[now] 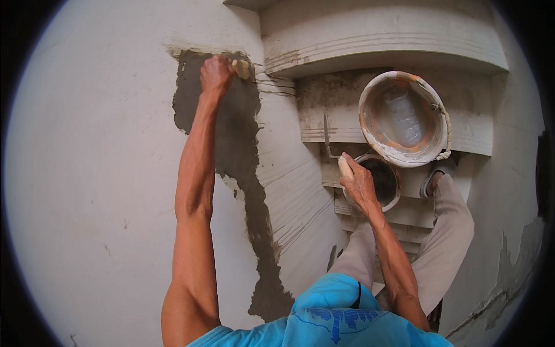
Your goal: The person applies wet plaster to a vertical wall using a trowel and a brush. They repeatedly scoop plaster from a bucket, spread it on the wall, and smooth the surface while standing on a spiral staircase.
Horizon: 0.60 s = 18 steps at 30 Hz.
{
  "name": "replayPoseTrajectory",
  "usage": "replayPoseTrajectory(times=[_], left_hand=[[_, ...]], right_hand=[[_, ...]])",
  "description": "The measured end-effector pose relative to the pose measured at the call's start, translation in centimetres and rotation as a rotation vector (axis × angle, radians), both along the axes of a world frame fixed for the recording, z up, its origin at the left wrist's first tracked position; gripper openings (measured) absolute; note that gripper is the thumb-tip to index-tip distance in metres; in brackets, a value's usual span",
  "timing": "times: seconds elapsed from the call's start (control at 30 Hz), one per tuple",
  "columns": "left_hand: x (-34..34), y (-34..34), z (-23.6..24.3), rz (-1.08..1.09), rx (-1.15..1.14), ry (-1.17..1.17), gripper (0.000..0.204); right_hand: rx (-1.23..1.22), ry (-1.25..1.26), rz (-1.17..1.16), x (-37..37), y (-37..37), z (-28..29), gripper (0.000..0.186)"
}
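Note:
My left hand (215, 76) grips a pale yellow sponge-like pad (243, 69), pressed against the top of a dark grey patch of wet plaster (234, 136) on the white wall. The patch narrows as it runs down toward my body, with ragged edges. My right hand (359, 188) is closed round the light handle of a trowel (326, 134), its thin metal blade pointing away from me. Behind that hand sits a small bucket (384, 182) with a dark interior, partly hidden by my fingers.
A large stained bucket (371, 115) with murky liquid, a clear plastic object inside and a rope handle rests on the curved concrete stairs (381, 34). My legs and shoe are on the lower steps. A wall (503, 191) with flaking paint runs along the right.

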<state>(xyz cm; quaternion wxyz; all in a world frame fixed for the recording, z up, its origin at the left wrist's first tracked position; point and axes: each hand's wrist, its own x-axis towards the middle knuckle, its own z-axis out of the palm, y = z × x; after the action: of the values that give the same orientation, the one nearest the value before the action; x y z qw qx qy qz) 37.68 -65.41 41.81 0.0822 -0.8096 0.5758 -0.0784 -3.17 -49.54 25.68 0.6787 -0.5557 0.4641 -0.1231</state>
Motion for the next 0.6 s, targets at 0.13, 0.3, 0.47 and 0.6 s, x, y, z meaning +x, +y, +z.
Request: replayPoseTrajectory(times=[0.13,0.3,0.47,0.6], left_hand=[[1.4,-2.3,-0.2,0.026,-0.089,0.009,0.025],[-0.6,-1.6,-2.1,0.093,0.041,-0.037,0.026],[-0.1,1.3,-1.9,0.062,0.02,0.085,0.023],[1.1,0.0,-0.2,0.014,-0.083,0.032,0.022]], right_hand=[[-0.004,0.011,-0.031,0.1,0.5,-0.4,0.071],[0.009,0.019,-0.029,-0.2,0.7,-1.1,0.071],[0.018,0.032,-0.013,-0.1,0.0,-0.4,0.072],[-0.016,-0.002,-0.043,0.0,0.2,-0.4,0.072]])
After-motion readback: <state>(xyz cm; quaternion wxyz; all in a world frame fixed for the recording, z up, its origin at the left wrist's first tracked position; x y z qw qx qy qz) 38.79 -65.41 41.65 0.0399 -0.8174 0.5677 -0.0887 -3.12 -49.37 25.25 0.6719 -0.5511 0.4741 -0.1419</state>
